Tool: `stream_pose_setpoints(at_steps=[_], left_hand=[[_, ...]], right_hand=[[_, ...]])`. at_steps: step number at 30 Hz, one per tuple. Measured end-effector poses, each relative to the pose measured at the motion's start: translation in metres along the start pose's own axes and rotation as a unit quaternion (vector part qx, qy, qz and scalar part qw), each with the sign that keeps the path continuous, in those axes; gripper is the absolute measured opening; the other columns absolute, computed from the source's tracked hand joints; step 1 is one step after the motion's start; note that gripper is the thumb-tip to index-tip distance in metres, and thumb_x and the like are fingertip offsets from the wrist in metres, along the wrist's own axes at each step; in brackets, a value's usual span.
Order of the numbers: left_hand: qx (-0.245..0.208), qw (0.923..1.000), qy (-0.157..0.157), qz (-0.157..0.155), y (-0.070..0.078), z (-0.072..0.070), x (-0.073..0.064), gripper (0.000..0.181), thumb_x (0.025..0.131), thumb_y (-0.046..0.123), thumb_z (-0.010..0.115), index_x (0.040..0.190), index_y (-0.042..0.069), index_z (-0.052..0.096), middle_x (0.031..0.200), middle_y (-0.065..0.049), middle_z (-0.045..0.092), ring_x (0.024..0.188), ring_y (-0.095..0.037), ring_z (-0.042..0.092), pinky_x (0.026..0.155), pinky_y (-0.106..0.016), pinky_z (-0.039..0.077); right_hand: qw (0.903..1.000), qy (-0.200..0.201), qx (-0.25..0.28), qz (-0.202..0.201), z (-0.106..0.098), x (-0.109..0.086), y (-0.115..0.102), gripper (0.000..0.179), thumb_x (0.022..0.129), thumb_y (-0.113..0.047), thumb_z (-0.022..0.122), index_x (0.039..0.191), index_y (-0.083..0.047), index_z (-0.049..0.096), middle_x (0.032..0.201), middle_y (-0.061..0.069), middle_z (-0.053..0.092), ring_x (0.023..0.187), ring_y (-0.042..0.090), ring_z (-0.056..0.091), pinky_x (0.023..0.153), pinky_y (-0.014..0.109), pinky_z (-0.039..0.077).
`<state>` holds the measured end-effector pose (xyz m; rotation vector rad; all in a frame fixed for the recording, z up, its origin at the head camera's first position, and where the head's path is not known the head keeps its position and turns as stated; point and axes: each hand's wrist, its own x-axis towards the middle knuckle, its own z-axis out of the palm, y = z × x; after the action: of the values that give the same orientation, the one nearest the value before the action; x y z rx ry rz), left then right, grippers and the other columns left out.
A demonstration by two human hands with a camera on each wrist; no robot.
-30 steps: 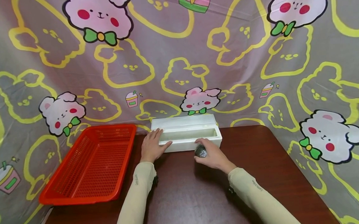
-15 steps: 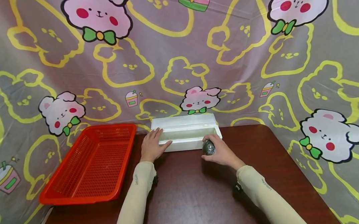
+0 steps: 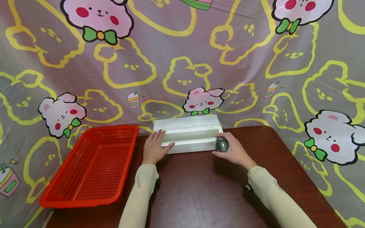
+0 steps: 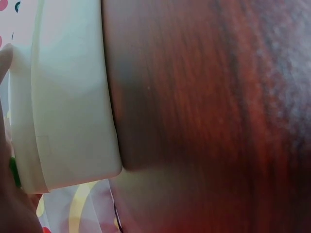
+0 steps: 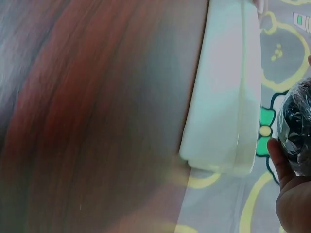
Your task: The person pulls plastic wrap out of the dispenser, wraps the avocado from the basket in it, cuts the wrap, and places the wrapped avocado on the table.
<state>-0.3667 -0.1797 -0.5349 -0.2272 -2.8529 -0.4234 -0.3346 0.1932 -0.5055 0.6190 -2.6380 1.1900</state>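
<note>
A long white box (image 3: 190,147) stands on the table with its lid (image 3: 186,123) raised at the back. Its narrow trough is uncovered. My left hand (image 3: 153,148) rests on the box's left end, thumb stretched along the front rim; its fingers show only partly at the edge of the left wrist view. In my right hand (image 3: 235,151) I hold a dark round thing wrapped in clear, crinkled plastic (image 3: 222,144), up off the table by the box's right front corner. The right wrist view cuts off part of this wrapped thing (image 5: 297,128).
A red plastic basket (image 3: 125,171) with perforated sides sits at the left of the dark brown wooden table (image 3: 189,195). Behind and beside the table hangs a patterned cloth (image 3: 244,57), close to the raised lid.
My right hand has moved to the right and slightly away from me along the box's front, carrying the dark wrapped thing. The left hand stays on the box.
</note>
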Motion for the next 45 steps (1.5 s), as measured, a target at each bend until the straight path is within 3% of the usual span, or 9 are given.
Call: stream_pose_setpoints(at_steps=[7,19,24,32,39,45], left_hand=[[-0.003,1.0000,0.000,-0.001,0.000,0.000,0.000,0.088,0.093,0.073,0.053,0.160,0.018,0.040,0.166,-0.007,0.038,0.154,-0.033,0.032,0.127,-0.053,0.024],[0.008,0.9999,0.010,0.004,-0.003,0.004,0.002,0.088,0.093,0.074,0.053,0.160,0.018,0.040,0.166,-0.007,0.039,0.153,-0.033,0.033,0.127,-0.053,0.025],[0.008,0.9999,0.008,0.002,-0.004,0.004,0.001,0.088,0.093,0.075,0.051,0.160,0.018,0.040,0.166,-0.007,0.038,0.154,-0.033,0.032,0.127,-0.053,0.025],[0.002,1.0000,0.008,0.000,-0.003,0.004,0.000,0.089,0.093,0.075,0.052,0.160,0.019,0.040,0.166,-0.007,0.038,0.154,-0.033,0.032,0.126,-0.054,0.025],[-0.002,1.0000,0.009,0.003,-0.001,0.004,0.000,0.088,0.093,0.074,0.053,0.160,0.018,0.040,0.166,-0.007,0.038,0.153,-0.034,0.033,0.125,-0.055,0.027],[0.003,0.9999,0.010,0.002,-0.001,0.003,0.000,0.088,0.093,0.074,0.053,0.160,0.018,0.040,0.166,-0.007,0.038,0.154,-0.033,0.033,0.126,-0.054,0.026]], right_hand=[[0.9997,0.022,0.005,-0.003,-0.011,0.001,0.013,0.075,0.072,-0.036,0.096,0.131,-0.016,0.055,0.144,0.008,0.050,0.126,0.029,0.052,0.102,0.052,0.048],[0.9978,0.056,-0.007,0.036,-0.032,0.002,0.040,0.073,0.077,-0.023,0.091,0.135,-0.009,0.049,0.133,0.016,0.046,0.120,0.036,0.050,0.100,0.058,0.049],[0.9970,0.066,-0.020,0.035,-0.040,0.003,0.050,0.074,0.080,-0.021,0.089,0.141,-0.007,0.049,0.134,0.018,0.046,0.119,0.036,0.050,0.099,0.058,0.047],[0.9953,0.061,-0.028,0.070,-0.049,0.002,0.061,0.077,0.084,-0.033,0.087,0.146,-0.010,0.047,0.143,0.020,0.041,0.125,0.038,0.046,0.099,0.060,0.048],[0.9909,0.037,-0.021,0.128,-0.057,-0.001,0.069,0.087,0.089,-0.045,0.081,0.156,-0.012,0.036,0.148,0.024,0.043,0.127,0.043,0.049,0.101,0.064,0.046],[0.9861,0.023,-0.066,0.151,-0.063,-0.003,0.079,0.097,0.087,-0.058,0.077,0.159,-0.010,0.034,0.150,0.024,0.045,0.134,0.046,0.044,0.106,0.067,0.042]])
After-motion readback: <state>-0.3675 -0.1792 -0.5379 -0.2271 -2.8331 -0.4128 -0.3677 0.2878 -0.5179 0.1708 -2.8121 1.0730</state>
